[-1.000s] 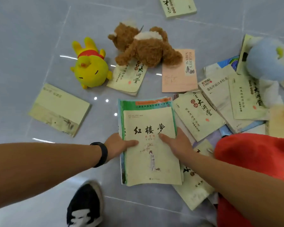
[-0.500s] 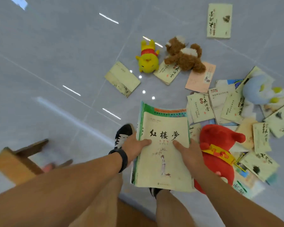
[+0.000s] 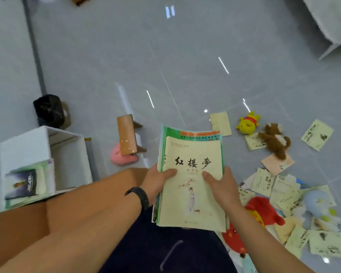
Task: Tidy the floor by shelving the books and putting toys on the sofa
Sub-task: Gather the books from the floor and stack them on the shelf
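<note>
Stack of books [image 3: 191, 180] held at centre frame above the floor, left hand [image 3: 156, 183] gripping its left edge, right hand [image 3: 219, 183] gripping the right, thumbs on the cream cover, white shelf [image 3: 41, 146] at nine o'clock holding what look like books, plush toys and loose books scattered at three to four o'clock, yellow toy [image 3: 247, 125], brown bear [image 3: 274, 139], red toy [image 3: 264, 211]

Bare forearms, no sleeves in view. Left hand [image 3: 156, 182] and right hand [image 3: 220, 184] bare, no rings or gloves seen. Black band [image 3: 139, 196] worn on the left wrist, smooth and plain, wider on top. Dark navy clothing [image 3: 165, 251] below, with a pale grey streak across it, blurred.
</note>
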Tool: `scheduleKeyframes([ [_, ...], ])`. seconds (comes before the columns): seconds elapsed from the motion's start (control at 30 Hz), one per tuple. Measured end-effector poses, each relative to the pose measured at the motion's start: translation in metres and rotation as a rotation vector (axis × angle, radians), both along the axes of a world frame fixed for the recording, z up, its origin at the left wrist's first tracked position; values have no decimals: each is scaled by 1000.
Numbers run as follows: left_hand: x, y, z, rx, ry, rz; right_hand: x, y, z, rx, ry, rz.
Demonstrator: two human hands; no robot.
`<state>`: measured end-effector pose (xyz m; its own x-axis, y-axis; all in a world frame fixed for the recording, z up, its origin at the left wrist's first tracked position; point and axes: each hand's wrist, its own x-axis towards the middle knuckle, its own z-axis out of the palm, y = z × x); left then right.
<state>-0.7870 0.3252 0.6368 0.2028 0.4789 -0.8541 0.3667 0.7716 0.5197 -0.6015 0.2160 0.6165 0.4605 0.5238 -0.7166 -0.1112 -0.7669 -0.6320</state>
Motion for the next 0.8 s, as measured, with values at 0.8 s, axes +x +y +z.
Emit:
scheduleKeyframes([
  [0.8, -220, 196, 53, 160, -85, 1126, -222, 435, 83, 169, -45, 1232],
])
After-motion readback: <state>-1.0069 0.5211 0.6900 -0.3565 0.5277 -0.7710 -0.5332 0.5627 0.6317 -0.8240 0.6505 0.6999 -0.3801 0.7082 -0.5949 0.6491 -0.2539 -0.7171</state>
